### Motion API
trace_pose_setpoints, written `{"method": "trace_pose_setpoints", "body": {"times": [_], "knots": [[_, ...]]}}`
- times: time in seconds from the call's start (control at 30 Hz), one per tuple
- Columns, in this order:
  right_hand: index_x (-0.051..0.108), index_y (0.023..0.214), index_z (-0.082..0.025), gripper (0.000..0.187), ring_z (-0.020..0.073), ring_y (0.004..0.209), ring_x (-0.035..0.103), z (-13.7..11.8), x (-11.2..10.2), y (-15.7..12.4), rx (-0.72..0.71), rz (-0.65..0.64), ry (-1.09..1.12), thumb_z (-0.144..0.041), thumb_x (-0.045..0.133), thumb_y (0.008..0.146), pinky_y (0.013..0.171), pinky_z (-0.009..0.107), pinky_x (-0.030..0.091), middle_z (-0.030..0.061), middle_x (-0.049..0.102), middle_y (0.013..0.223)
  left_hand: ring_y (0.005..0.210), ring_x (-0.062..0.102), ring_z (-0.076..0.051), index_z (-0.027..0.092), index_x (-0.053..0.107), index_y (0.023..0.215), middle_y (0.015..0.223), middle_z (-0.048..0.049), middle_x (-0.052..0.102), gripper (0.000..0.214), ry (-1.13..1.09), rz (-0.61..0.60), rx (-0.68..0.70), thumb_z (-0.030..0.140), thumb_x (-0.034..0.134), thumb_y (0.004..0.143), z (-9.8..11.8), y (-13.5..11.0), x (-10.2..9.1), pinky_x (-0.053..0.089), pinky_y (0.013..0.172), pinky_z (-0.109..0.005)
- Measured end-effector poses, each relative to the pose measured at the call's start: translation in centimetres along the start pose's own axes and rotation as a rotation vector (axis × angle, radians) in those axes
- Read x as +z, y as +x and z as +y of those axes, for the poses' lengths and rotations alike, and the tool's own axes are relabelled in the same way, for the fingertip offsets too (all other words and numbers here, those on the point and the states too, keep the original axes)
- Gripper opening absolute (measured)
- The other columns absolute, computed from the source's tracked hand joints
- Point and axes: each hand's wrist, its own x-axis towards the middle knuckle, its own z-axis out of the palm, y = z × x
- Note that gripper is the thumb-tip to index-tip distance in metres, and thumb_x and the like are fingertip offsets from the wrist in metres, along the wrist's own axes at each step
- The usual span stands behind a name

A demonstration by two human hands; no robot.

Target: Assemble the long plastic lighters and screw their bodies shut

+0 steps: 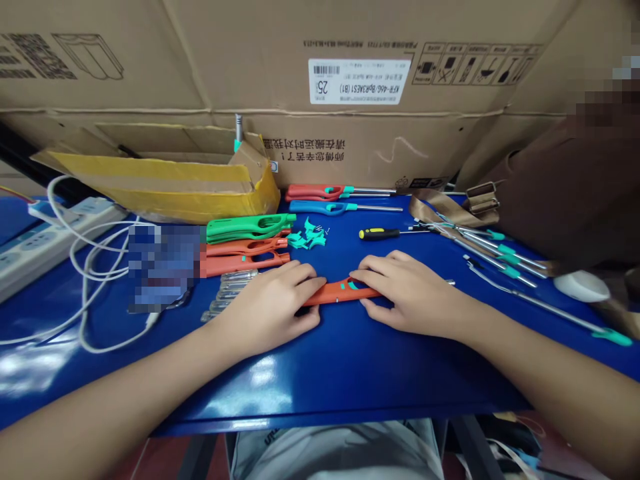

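Note:
An orange long-nosed lighter (pixel 330 293) with a teal trigger lies low over the blue table, held at both ends. My left hand (pixel 285 300) is closed on its handle end, thumb below and fingers above. Around the trigger end my right hand (pixel 400 290) is closed, and a bit of metal tube shows past it. Clear fuel tanks (pixel 230 293) lie in a row beside my left hand, partly hidden by it. Beyond the hands are a heap of teal triggers (pixel 310 235) and a yellow-and-black screwdriver (pixel 380 234).
Green handle shells (pixel 250 228) and orange shells (pixel 245 263) are stacked at left. Red and blue lighters (pixel 320 208) lie by the cardboard (pixel 200 73). Metal tubes with wires (pixel 505 257) spread at right. A yellow-taped box (pixel 175 197), white cables (pixel 75 267) and a power strip (pixel 60 233) stand left.

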Motion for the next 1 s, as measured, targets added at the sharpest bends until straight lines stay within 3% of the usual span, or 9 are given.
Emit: {"method": "trace_pose_setpoints", "body": {"times": [0.23,0.5,0.7,0.9,1.0], "knots": [[0.070,0.121,-0.016,0.032,0.0231,0.092,0.065,0.4,0.0,-0.2,-0.018,0.022,0.012,-0.033,0.047,0.107,0.081,0.038,0.043,0.0105,0.070,0.114,0.091,0.069,-0.022,0.012,0.068,0.124,0.105,-0.0080,0.072,0.030,-0.070,0.049,0.018,0.029,0.052,0.106,-0.5,-0.2,0.6,0.057,0.078,-0.035],[0.072,0.115,-0.017,0.033,0.0212,0.087,0.067,0.2,-0.6,-0.3,0.001,0.016,0.001,-0.035,0.045,0.109,0.077,0.037,0.042,0.0085,0.074,0.108,0.089,0.068,-0.020,0.013,0.068,0.118,0.101,-0.0072,0.071,0.028,-0.161,0.033,0.006,0.029,0.049,0.107,-0.4,-0.2,0.0,0.056,0.078,-0.033],[0.070,0.127,-0.015,0.033,0.0216,0.078,0.068,1.2,-1.0,-0.5,0.044,0.119,-0.018,-0.034,0.056,0.104,0.077,0.037,0.044,0.0061,0.079,0.095,0.094,0.069,-0.023,0.011,0.066,0.121,0.108,-0.0102,0.073,0.025,0.017,0.183,0.078,0.022,0.051,0.104,-1.2,-0.3,-0.4,0.057,0.081,-0.035],[0.074,0.116,-0.014,0.031,0.0218,0.064,0.064,1.3,-1.2,-0.9,0.010,0.137,-0.103,-0.030,0.050,0.105,0.069,0.036,0.043,0.0058,0.078,0.080,0.092,0.068,-0.023,0.008,0.066,0.120,0.105,-0.0114,0.073,0.024,0.052,0.244,0.112,0.019,0.053,0.103,-1.1,-0.3,-0.8,0.054,0.080,-0.033],[0.074,0.117,-0.017,0.029,0.0219,0.069,0.067,1.3,-1.4,-0.9,0.029,0.165,-0.116,-0.031,0.051,0.105,0.070,0.036,0.044,0.0064,0.081,0.092,0.091,0.066,-0.022,0.010,0.067,0.119,0.104,-0.0111,0.072,0.024,-0.019,0.233,0.077,0.021,0.053,0.103,-0.6,-0.2,-1.1,0.052,0.079,-0.033]]}}
